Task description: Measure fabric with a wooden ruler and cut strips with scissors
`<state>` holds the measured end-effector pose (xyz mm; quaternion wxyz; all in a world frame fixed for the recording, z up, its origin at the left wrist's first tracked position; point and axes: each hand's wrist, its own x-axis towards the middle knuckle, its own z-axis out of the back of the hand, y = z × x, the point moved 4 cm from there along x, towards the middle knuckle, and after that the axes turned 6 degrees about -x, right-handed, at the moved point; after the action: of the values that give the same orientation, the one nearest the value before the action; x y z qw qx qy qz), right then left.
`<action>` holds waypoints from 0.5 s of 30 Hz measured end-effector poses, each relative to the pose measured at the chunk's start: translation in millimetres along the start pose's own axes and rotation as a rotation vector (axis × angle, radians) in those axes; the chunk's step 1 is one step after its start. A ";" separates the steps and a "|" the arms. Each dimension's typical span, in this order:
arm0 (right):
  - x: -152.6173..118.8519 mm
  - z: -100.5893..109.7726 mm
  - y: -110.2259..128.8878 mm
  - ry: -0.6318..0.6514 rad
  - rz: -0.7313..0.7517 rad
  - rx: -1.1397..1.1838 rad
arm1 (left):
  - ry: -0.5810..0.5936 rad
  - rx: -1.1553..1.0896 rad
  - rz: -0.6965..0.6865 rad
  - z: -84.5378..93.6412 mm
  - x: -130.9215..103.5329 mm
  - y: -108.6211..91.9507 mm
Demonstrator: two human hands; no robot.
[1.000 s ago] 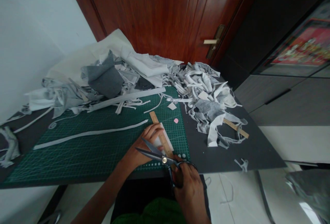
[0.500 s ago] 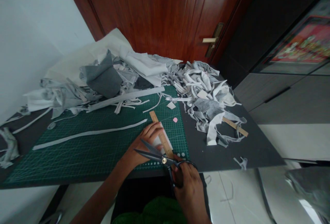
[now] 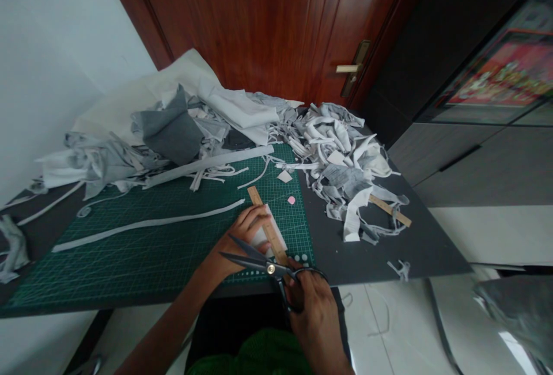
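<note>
My left hand [image 3: 248,231] is closed over a wooden ruler [image 3: 270,228], fingers on its upper part and the thumb lower down. Under the ruler lies a small white fabric piece [image 3: 279,231], its right strip showing past the ruler's edge and part of it hidden by my hand. My right hand [image 3: 313,303] grips black-handled scissors [image 3: 270,269] by the loops, with the blades parted and pointing left. Those blades pass above the ruler's lower end and my left wrist. Fingers of my right hand are close to that end; whether they touch it is unclear.
A green cutting mat [image 3: 173,248] covers much of the dark table [image 3: 337,265]. Grey and white fabric [image 3: 173,127] is heaped behind it, scraps [image 3: 341,162] at right with a second ruler [image 3: 391,211]. A long strip [image 3: 151,223] and a pink piece [image 3: 291,200] lie on the mat.
The view has shifted very slightly. Both hands, the ruler and the scissors hold practically the same position.
</note>
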<state>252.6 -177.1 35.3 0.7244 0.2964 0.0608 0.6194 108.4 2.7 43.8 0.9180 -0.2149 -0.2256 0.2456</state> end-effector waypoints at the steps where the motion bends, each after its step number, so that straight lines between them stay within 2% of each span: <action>1: 0.2 0.2 0.2 0.003 0.000 -0.005 | -0.002 -0.002 0.002 -0.2 -0.1 0.5; 7: 0.0 0.6 0.5 0.000 -0.019 -0.023 | 0.007 -0.004 0.020 -0.2 -0.8 -0.4; 10: -3.6 3.2 -10.2 0.022 -0.136 0.007 | 0.010 -0.008 0.025 2.9 -1.7 -5.5; 12: -8.1 8.5 -24.4 0.103 -0.282 0.091 | 0.029 -0.005 0.040 4.6 -2.6 -8.2; 15: -18.3 22.1 -45.2 0.329 -0.447 0.299 | 0.044 0.007 0.077 6.3 -3.6 -9.2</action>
<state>297.5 -204.6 25.5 0.7716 0.2746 0.3314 0.4685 105.6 -4.7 52.5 0.9134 -0.2254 -0.1958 0.2768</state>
